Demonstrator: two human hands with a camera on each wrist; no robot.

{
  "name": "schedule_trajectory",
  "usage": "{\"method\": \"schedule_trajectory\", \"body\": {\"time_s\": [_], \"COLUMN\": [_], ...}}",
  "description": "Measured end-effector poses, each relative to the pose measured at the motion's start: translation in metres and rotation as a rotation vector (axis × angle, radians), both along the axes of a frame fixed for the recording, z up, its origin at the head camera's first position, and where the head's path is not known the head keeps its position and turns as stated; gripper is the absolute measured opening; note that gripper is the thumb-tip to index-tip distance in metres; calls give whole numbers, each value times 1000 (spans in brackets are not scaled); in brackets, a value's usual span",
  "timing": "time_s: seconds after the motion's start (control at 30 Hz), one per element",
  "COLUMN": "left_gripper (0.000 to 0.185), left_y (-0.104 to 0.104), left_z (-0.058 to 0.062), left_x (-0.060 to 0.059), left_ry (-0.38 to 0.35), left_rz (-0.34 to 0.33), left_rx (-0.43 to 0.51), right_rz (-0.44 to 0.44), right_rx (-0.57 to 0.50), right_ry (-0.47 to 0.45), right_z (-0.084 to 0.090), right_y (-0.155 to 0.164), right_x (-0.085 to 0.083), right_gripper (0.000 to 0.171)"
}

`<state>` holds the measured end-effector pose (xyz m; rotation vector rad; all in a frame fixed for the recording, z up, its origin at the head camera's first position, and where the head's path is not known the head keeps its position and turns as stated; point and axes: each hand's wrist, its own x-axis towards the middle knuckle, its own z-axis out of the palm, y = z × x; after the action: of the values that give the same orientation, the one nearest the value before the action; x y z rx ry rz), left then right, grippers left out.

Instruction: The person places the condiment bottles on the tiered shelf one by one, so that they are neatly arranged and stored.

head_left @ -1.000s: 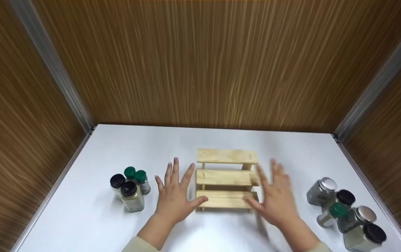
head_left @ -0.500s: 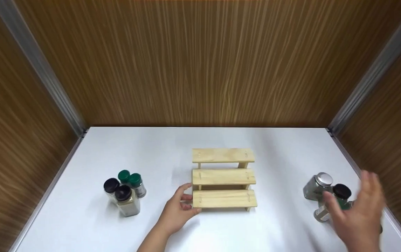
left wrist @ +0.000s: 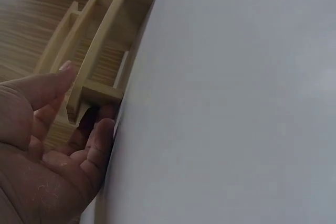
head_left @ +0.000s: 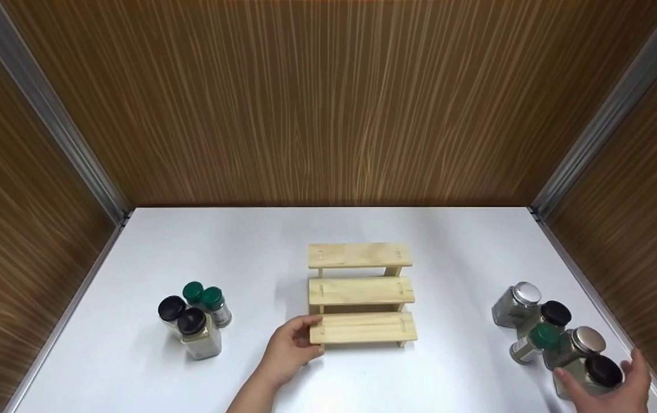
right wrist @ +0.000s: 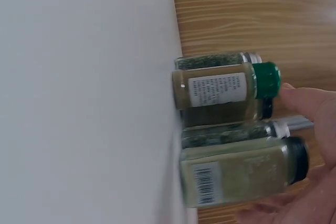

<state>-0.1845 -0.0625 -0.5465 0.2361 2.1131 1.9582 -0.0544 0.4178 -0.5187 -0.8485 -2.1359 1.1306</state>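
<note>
A three-step wooden rack point(head_left: 361, 291) stands upright mid-table in the head view. My left hand point(head_left: 285, 353) grips the left end of its lowest step, thumb at the front edge. In the left wrist view the curled fingers of this hand point(left wrist: 58, 166) reach under that end of the rack point(left wrist: 107, 38). My right hand point(head_left: 618, 398) is at the right, thumb and fingers spread around the nearest black-capped spice jar point(head_left: 603, 371). In the right wrist view the thumb overlaps the edge of the green cap on a small spice bottle point(right wrist: 218, 88), just above the black-capped jar point(right wrist: 236, 177).
On the right, a silver-capped jar point(head_left: 513, 307), another black-capped jar point(head_left: 555, 313) and a second silver-capped jar point(head_left: 587, 339) crowd together. Two green-capped bottles point(head_left: 220, 314) and two black-capped jars point(head_left: 202, 343) stand left. Wood-grain panels point(head_left: 328, 103) wall the white table point(head_left: 454, 355).
My left hand has gone from spread beside the rack to gripping its lowest step. My right hand has moved away from the rack, rightward and down, to the black-capped jar.
</note>
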Motion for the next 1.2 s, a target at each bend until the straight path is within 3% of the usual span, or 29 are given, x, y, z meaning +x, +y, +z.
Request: {"method": "schedule_trajectory", "body": {"time_s": [0.13,0.43,0.7,0.83,1.0,1.2], "left_gripper": [54,53,52,50,49,51], "left_y": [-1,-3,-2,-3,-5,-4], "left_z": [-5,-9,-9,-9,-10,-11], "left_x": [-1,-3,-5,-6,-7,-6], "left_ry": [8,-58,-91,-114,-132,-111], "left_rz": [25,47,59,69,77,76], "left_rx": [-1,3,7,6,0,15], "right_rz": [0,-67,-129,-119,-83,-80], "right_rx": [5,-27,-105,-125,-177,-69], "right_ry": [-51,-140,-71,-84,-4,146], "right_z": [-13,-19,-25,-22,-21,-32], "right_y": [4,9,5,4,2,-1], "right_x": [1,-3,-1,-1,2,9], "right_gripper": [113,84,79,87,89,82]}}
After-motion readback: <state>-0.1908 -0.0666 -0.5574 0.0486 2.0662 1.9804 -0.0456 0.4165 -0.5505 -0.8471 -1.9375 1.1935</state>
